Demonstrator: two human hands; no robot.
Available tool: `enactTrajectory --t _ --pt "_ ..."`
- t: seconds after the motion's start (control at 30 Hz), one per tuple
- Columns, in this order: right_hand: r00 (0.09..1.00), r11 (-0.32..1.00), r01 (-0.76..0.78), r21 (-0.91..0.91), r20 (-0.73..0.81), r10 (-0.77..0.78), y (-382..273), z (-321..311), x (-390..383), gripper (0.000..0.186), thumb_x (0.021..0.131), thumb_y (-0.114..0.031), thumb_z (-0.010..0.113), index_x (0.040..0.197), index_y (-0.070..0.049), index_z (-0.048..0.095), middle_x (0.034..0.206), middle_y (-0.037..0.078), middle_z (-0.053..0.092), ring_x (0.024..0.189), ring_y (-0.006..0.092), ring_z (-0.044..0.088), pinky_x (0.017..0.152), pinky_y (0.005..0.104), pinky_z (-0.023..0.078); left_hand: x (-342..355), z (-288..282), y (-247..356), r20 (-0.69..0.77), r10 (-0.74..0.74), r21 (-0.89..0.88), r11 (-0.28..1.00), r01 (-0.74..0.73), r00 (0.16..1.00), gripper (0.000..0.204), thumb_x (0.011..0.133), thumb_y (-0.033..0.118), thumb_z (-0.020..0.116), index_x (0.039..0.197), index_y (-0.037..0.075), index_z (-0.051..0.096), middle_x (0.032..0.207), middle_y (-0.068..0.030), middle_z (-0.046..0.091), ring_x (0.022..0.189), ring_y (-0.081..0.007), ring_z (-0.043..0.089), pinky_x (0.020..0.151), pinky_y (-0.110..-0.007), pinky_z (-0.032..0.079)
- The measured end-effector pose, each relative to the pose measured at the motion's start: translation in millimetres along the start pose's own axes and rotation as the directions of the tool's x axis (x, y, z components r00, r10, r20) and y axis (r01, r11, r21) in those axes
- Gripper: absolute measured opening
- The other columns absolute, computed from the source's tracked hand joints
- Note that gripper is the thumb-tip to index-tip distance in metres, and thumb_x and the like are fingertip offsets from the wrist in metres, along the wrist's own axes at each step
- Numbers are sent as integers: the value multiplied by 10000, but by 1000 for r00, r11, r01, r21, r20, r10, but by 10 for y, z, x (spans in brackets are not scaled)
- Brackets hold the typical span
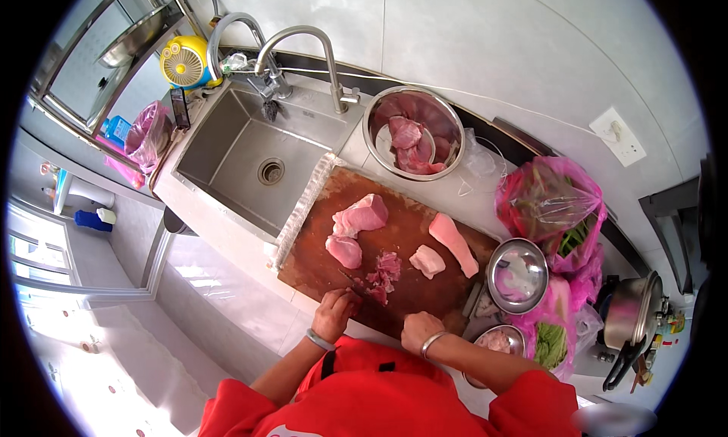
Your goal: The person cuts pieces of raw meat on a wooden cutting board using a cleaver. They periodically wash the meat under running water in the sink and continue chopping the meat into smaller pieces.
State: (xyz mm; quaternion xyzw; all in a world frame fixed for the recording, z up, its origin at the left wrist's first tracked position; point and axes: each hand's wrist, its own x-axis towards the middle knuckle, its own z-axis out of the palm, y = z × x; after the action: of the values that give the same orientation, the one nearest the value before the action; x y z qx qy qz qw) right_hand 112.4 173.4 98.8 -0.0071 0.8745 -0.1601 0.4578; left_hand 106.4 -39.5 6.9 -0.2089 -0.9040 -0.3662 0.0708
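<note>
Several meat scraps [387, 267] at board's [402, 234] middle | chunks [362, 214] farther left, strip [453, 245] right | left hand [332, 315] by scraps, near left, fingers curled, grip unclear | right hand [422, 332] at near edge, curled, cannot tell on what | red top's [379, 407] white print [296, 432] cut off, unreadable

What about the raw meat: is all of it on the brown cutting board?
No, some raw meat lies in the large steel bowl beyond the far edge of the cutting board.
</note>
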Motion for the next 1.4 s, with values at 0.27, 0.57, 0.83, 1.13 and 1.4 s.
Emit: enactTrajectory --t 0.27,0.57,0.83,1.13,1.4 --pt "999 1000 31 -7 27 -31 -49 129 -75 250 730 -100 508 882 9 674 916 245 634 894 376 623 789 428 502 -13 21 -10 89 -17 34 999 14 996 216 707 32 606 922 50 618 956 -120 590 914 -299 580 765 -363 506" --pt "996 997 73 32 54 -74 -321 2 206 232 741 -87 520 891 15 667 939 243 629 923 369 612 795 426 499 -50 41 -104 128 -7 5 1000 6 992 212 668 27 607 877 57 618 932 -135 588 910 -317 576 766 -376 503" --pt "995 995 95 20 26 -95 -272 33 255 232 745 -99 515 881 9 669 931 240 631 922 364 613 792 426 496 -77 43 -95 86 -40 40 999 37 995 185 679 11 619 857 61 607 947 -128 590 903 -308 576 768 -371 500" --pt "999 999 43 13 -3 -43 -13 204 -64 254 733 -131 498 866 8 663 877 255 631 857 390 624 768 441 504 -55 -8 -47 42 31 -21 999 -30 999 198 700 1 591 891 53 606 943 -113 589 895 -294 575 753 -359 499" --pt "997 1000 23 8 69 -24 -103 193 -89 256 738 -97 497 894 11 669 933 248 629 907 369 620 789 425 501 -69 40 -69 51 38 77 996 -42 998 210 671 24 609 882 33 599 916 -114 587 899 -295 573 734 -362 504"
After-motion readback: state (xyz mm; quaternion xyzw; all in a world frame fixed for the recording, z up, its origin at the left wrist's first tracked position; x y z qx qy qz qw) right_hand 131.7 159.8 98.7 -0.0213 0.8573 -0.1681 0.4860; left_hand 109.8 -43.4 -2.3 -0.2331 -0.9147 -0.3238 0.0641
